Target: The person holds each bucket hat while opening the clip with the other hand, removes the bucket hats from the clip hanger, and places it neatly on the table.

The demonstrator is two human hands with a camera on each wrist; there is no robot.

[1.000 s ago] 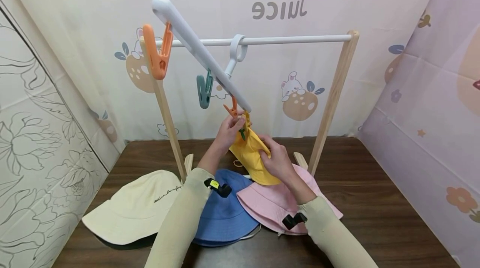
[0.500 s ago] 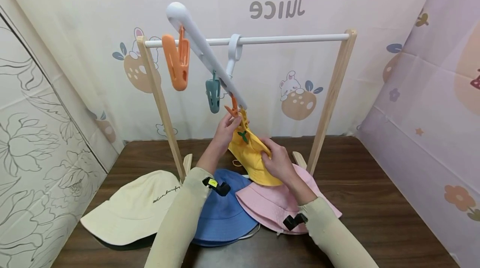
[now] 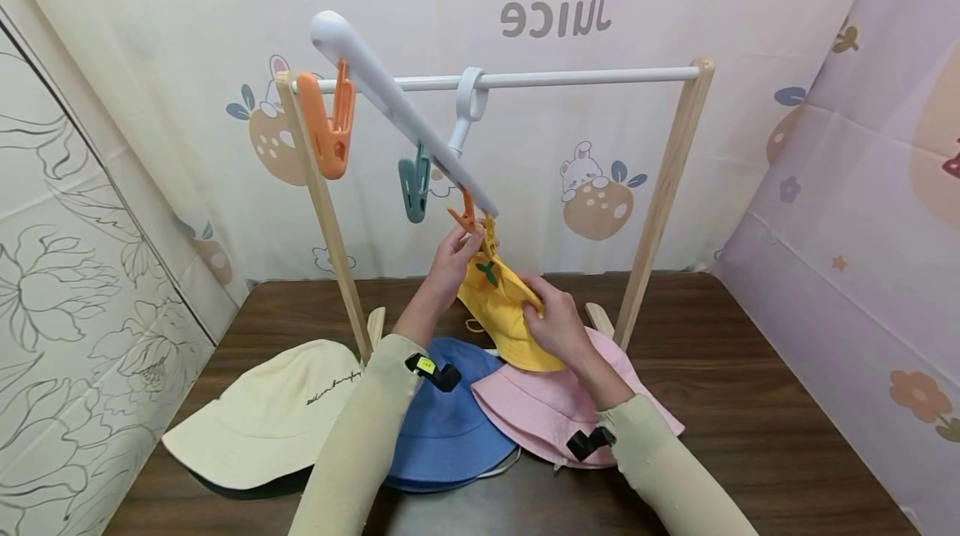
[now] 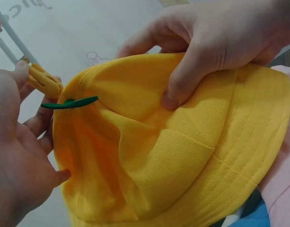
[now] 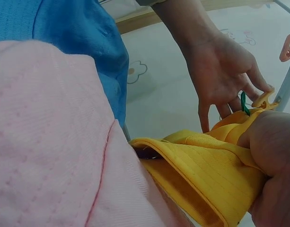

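A yellow bucket hat with a green leaf tab hangs tilted below the low end of a white clip hanger. My left hand pinches the yellow clip at the hat's crown, thumb on one side and fingers behind. Part of the clip's grip on the cloth is hidden. With the thumb on the outside, my right hand grips the hat near its brim; its other fingers go behind the fabric. In the right wrist view the brim's opening faces the camera.
The hanger hooks over the white rail of a wooden stand. It also carries a large orange clip, a teal clip and a smaller orange clip. Cream, blue and pink bucket hats lie on the dark table.
The hanger's raised end swung right with its clips, then partly back left. The hat's leaf tab turned more into view. Both hands keep their hold nearly in place.
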